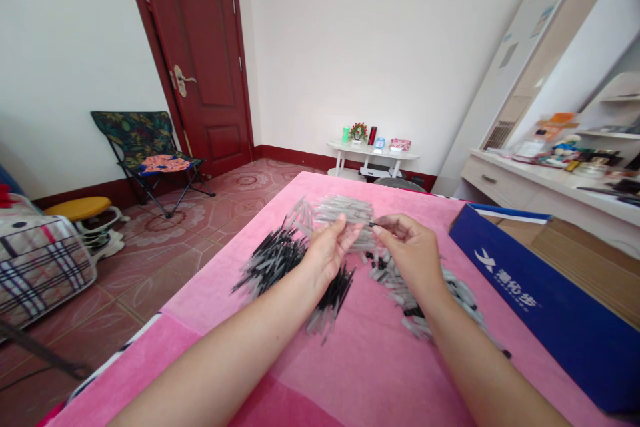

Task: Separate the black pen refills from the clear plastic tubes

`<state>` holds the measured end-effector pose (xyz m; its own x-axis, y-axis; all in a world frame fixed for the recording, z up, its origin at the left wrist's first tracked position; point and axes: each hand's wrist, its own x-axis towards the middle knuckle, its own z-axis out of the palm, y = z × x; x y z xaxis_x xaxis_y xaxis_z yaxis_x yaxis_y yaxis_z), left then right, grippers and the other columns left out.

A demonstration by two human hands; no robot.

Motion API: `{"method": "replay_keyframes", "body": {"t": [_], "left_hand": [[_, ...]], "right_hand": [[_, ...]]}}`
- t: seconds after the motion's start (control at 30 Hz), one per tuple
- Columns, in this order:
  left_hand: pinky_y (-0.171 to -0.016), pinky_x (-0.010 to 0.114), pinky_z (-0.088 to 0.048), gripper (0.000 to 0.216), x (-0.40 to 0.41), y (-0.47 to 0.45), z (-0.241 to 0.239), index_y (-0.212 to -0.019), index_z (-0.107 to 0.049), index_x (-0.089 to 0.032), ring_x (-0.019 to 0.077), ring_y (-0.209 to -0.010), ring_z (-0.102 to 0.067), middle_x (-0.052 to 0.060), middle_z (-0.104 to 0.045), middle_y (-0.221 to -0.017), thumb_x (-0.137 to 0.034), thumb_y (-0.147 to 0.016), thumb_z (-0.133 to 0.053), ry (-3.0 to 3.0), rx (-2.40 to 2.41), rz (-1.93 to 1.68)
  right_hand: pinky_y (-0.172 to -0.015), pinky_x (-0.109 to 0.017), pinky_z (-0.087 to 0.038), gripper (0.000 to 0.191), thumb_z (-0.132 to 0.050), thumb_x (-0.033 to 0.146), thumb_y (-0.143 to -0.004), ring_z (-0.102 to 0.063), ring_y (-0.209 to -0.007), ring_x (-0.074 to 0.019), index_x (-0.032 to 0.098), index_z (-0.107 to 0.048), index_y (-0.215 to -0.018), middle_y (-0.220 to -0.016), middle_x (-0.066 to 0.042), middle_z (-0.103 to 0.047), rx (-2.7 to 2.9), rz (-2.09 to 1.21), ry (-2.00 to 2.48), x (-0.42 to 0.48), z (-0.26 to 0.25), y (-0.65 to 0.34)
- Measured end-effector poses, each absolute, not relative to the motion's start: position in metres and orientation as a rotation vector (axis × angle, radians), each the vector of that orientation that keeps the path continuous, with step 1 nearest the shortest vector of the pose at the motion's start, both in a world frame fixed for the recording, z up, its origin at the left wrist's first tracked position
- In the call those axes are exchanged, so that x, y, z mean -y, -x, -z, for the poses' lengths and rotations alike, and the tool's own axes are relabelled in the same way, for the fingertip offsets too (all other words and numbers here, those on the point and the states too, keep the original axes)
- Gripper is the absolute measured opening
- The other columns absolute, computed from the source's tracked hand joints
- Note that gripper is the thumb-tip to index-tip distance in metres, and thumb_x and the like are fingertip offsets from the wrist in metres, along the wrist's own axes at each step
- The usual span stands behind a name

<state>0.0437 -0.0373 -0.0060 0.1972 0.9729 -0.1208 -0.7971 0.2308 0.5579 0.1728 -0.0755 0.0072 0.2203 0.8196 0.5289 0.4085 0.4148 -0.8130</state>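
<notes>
My left hand (331,248) is raised over the table with its fingers curled and pressed together; what it holds, if anything, is too small and blurred to name. Facing it, my right hand (409,247) pinches a small thin black piece (371,223) between thumb and fingertips. Below my left hand lies a pile of slim black-and-translucent sticks (273,257). Behind both hands is a heap of pale translucent tubes (345,205). Under and beside my right forearm spreads a pile of short translucent pieces with black ends (463,297).
A pink cloth (350,360) covers the table. An open blue cardboard box (540,307) stands along its right side. Beyond are a white low table (373,149), a folding chair (145,147), a yellow stool (77,207) and a white counter (550,180).
</notes>
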Motion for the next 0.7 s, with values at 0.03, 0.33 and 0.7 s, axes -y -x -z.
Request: {"method": "replay_keyframes", "body": {"t": [0.03, 0.33, 0.7], "left_hand": [[-0.07, 0.026, -0.054, 0.008, 0.038, -0.044, 0.006, -0.066, -0.057, -0.009, 0.0136, -0.064, -0.065, 0.005, -0.064, -0.063, -0.01, -0.074, -0.059, -0.437, -0.505, -1.29], [-0.072, 0.027, -0.053, 0.013, 0.04, -0.045, 0.007, -0.065, -0.053, -0.011, 0.0144, -0.065, -0.065, 0.001, -0.061, -0.059, -0.014, -0.069, -0.064, -0.537, -0.501, -1.314], [-0.07, 0.028, -0.052, 0.022, 0.049, -0.049, 0.009, -0.078, -0.046, -0.015, 0.0148, -0.067, -0.065, 0.001, -0.063, -0.069, -0.017, -0.067, -0.066, -0.658, -0.462, -1.388]], "right_hand": [[-0.058, -0.026, -0.047, 0.018, -0.061, 0.028, -0.069, -0.058, -0.063, -0.0144, 0.015, -0.061, -0.081, -0.076, -0.004, -0.064, 1.398, -0.381, 1.205, 0.076, -0.008, -0.172], [-0.063, -0.027, -0.047, 0.014, -0.057, 0.025, -0.071, -0.059, -0.066, -0.0152, 0.016, -0.063, -0.079, -0.076, -0.005, -0.065, 1.446, -0.135, 1.292, 0.083, -0.011, -0.168], [-0.056, -0.025, -0.042, 0.014, -0.049, 0.029, -0.076, -0.057, -0.059, -0.0153, 0.017, -0.056, -0.078, -0.068, -0.004, -0.062, 1.461, -0.181, 1.402, 0.079, -0.002, -0.172]]}}
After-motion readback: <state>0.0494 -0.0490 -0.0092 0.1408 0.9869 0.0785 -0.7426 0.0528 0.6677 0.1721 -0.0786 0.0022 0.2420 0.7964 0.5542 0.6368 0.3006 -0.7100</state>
